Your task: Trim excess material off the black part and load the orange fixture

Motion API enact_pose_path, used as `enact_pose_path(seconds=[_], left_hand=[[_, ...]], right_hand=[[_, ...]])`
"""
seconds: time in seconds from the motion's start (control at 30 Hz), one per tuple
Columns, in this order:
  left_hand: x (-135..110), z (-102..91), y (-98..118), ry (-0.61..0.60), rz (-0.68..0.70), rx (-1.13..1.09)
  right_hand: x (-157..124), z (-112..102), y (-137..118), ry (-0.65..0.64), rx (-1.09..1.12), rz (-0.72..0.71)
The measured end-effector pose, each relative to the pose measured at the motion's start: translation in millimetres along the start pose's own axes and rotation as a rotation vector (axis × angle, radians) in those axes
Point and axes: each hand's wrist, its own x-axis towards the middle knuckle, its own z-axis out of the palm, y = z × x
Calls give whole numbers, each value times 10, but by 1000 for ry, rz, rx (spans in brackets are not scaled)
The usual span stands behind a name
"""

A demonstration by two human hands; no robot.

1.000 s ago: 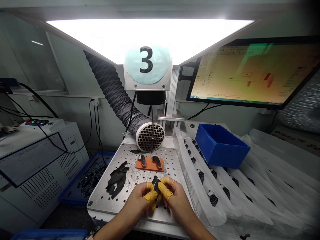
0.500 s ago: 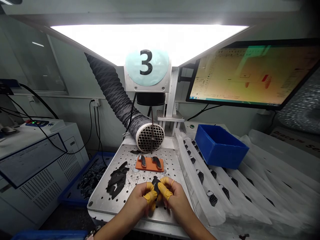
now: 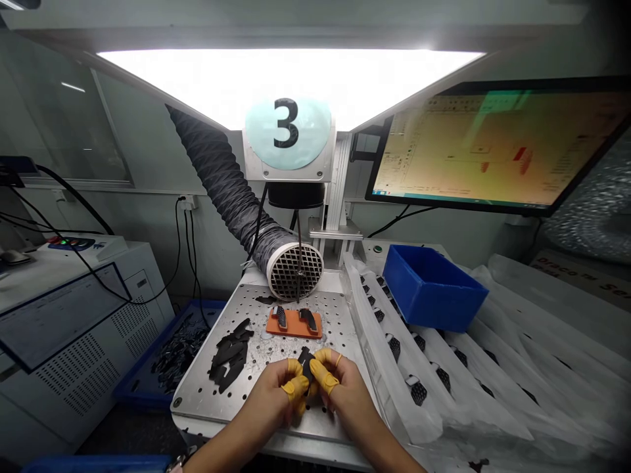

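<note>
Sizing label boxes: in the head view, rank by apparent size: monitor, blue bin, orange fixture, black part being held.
1. monitor
2. blue bin
3. orange fixture
4. black part, partly hidden, clearly smallest

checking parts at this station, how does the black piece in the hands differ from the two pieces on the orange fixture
The black piece is pinched between the left hand and right hand; the two pieces on the orange fixture lie untouched, side by side. The black piece is largely hidden by yellow finger cots; the two pieces show fully. All look small and dark.
</note>
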Motion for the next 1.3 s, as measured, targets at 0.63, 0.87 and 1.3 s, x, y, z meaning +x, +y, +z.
enact_pose_path(seconds=[0.63, 0.87, 1.3], left_hand=[[9, 0, -19, -4, -4, 10], [-1, 0, -27, 1, 6, 5], [0, -5, -22, -12, 3, -2]], right_hand=[[23, 6, 33, 9, 0, 10], [14, 5, 16, 8, -13, 14], [8, 7, -2, 10, -20, 9]])
